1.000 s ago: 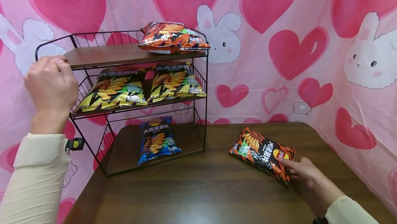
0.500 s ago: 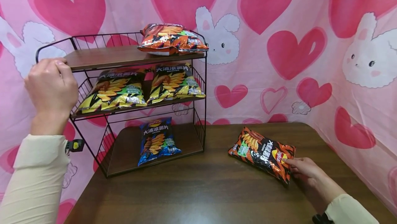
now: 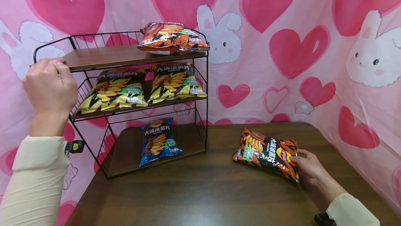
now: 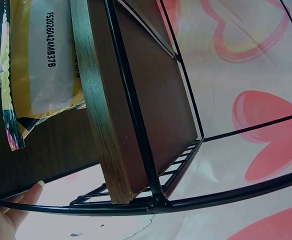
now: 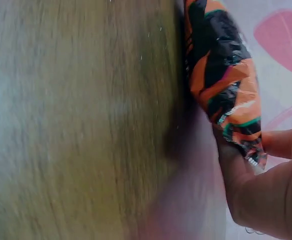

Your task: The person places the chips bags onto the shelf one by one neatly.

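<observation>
My left hand [image 3: 51,87] grips the front left corner of a black wire rack [image 3: 207,90] at its top shelf. In the left wrist view, fingertips [image 4: 34,192] curl round the rack's black bar [image 4: 46,207]. At the right of the table, my right hand [image 3: 311,167] pinches the end of an orange and black chip bag [image 3: 266,154], thumb on top near the logo. The right wrist view shows the bag's edge [image 5: 231,85] between thumb and fingers, close over the wooden surface.
An orange chip bag [image 3: 172,40] lies on the rack's top shelf [image 3: 106,55]. Two yellow chip bags [image 3: 114,92] lean on the middle shelf, and a blue one [image 3: 159,142] lies on the bottom. The brown table [image 3: 194,194] meets a pink heart-patterned cloth [image 3: 263,55] behind.
The orange and black chip bag has turned slightly in my right hand, its held end rising a little. My left hand stays on the rack corner.
</observation>
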`<state>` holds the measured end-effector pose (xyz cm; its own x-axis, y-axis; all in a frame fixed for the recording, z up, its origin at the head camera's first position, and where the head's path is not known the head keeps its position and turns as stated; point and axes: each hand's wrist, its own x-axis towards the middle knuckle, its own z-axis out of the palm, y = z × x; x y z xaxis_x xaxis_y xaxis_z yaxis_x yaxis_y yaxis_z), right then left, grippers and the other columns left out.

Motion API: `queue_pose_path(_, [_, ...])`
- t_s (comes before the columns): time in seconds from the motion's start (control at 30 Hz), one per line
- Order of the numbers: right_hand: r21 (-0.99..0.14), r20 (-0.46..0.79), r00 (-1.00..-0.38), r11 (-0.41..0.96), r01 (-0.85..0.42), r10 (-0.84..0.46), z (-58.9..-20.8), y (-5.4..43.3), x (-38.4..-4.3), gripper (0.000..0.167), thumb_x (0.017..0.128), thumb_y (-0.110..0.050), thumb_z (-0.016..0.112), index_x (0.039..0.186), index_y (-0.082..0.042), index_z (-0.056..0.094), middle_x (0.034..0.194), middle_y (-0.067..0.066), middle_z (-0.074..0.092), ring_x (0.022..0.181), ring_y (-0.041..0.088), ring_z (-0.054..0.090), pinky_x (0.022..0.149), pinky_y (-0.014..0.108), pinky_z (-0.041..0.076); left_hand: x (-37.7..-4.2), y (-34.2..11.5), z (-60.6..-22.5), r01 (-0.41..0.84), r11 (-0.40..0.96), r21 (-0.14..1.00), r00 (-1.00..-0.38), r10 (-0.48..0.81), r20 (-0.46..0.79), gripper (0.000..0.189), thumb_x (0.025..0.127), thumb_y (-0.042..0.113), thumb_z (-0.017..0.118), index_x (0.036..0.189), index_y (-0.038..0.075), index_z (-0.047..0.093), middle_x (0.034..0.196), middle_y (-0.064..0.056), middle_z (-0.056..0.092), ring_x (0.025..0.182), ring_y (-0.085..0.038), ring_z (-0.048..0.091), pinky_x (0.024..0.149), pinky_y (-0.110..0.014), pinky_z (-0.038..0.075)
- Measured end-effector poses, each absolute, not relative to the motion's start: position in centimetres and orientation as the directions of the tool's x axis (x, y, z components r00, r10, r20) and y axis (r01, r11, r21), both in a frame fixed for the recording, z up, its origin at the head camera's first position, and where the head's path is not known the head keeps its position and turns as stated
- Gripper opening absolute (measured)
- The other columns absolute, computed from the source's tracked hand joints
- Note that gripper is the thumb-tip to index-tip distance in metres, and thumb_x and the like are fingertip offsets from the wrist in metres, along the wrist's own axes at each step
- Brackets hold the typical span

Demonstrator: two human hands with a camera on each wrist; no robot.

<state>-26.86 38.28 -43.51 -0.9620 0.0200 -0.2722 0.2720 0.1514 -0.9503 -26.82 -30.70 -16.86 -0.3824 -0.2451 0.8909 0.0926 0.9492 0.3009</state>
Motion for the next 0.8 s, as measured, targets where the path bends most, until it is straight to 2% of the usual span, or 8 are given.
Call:
queue_pose_path(0.1, [-0.944, -0.258, -0.966, 0.209, 0.255, 0.011, -43.2, 38.5, -27.2, 0.067, 0.106, -0.013, 0.05, 0.153, 0.013, 0.01, 0.107, 0.008, 0.064, 0.086, 0.008, 0.067, 0.076, 0.032, 0.061, -26.8, -30.7, -16.9, 0.09, 0.949, 0.301, -0.388, -0.245, 0.888, 0.055, 0.107, 0.026, 0.034, 0.106, -0.015, 0.07, 0.113, -0.032, 0.07, 0.108, -0.055, 0.062, 0.095, -0.069, 0.043])
queue_pose_path(0.2, [-0.946, -0.245, -0.969, 0.228, 0.23, -0.038, -42.7, 38.7, -27.7, 0.066, 0.107, -0.013, 0.047, 0.156, 0.011, 0.009, 0.113, 0.01, 0.064, 0.088, 0.012, 0.068, 0.078, 0.036, 0.062, -26.8, -30.7, -17.0, 0.09, 0.95, 0.299, -0.384, -0.244, 0.891, 0.055, 0.107, 0.026, 0.034, 0.106, -0.015, 0.07, 0.113, -0.032, 0.069, 0.107, -0.056, 0.062, 0.094, -0.07, 0.043])
queue_pose_path(0.43, [-0.949, -0.202, -0.961, 0.278, 0.146, -0.186, -40.4, 38.9, -30.1, 0.064, 0.107, -0.014, 0.049, 0.156, 0.009, 0.014, 0.11, 0.008, 0.067, 0.089, 0.019, 0.072, 0.077, 0.043, 0.063, -26.8, -30.9, -16.9, 0.095, 0.953, 0.289, -0.364, -0.237, 0.901, 0.054, 0.107, 0.025, 0.034, 0.103, -0.016, 0.07, 0.11, -0.033, 0.07, 0.105, -0.056, 0.062, 0.091, -0.071, 0.042])
queue_pose_path(0.53, [-0.944, -0.21, -0.942, 0.305, 0.126, -0.26, -39.1, 39.0, -31.4, 0.064, 0.106, -0.017, 0.052, 0.156, 0.006, 0.019, 0.113, 0.011, 0.069, 0.091, 0.023, 0.074, 0.078, 0.045, 0.062, -26.8, -30.8, -16.9, 0.094, 0.952, 0.29, -0.367, -0.237, 0.899, 0.054, 0.107, 0.024, 0.034, 0.103, -0.016, 0.07, 0.111, -0.033, 0.07, 0.105, -0.056, 0.062, 0.091, -0.07, 0.043])
queue_pose_path(0.63, [-0.936, -0.209, -0.909, 0.343, 0.079, -0.36, -38.1, 38.9, -32.7, 0.064, 0.106, -0.019, 0.053, 0.156, 0.006, 0.021, 0.121, 0.015, 0.066, 0.097, 0.025, 0.073, 0.082, 0.046, 0.062, -26.8, -30.7, -16.8, 0.095, 0.952, 0.292, -0.37, -0.238, 0.898, 0.054, 0.107, 0.024, 0.034, 0.104, -0.016, 0.07, 0.111, -0.033, 0.07, 0.106, -0.056, 0.062, 0.092, -0.07, 0.043])
queue_pose_path(0.8, [-0.901, -0.193, -0.838, 0.431, -0.055, -0.51, -36.9, 38.1, -35.1, 0.056, 0.105, -0.016, 0.054, 0.152, 0.008, 0.033, 0.131, 0.025, 0.062, 0.102, 0.025, 0.07, 0.085, 0.041, 0.061, -26.9, -30.7, -16.8, 0.095, 0.952, 0.292, -0.367, -0.239, 0.899, 0.054, 0.107, 0.025, 0.034, 0.105, -0.015, 0.07, 0.112, -0.032, 0.07, 0.106, -0.055, 0.062, 0.092, -0.07, 0.043])
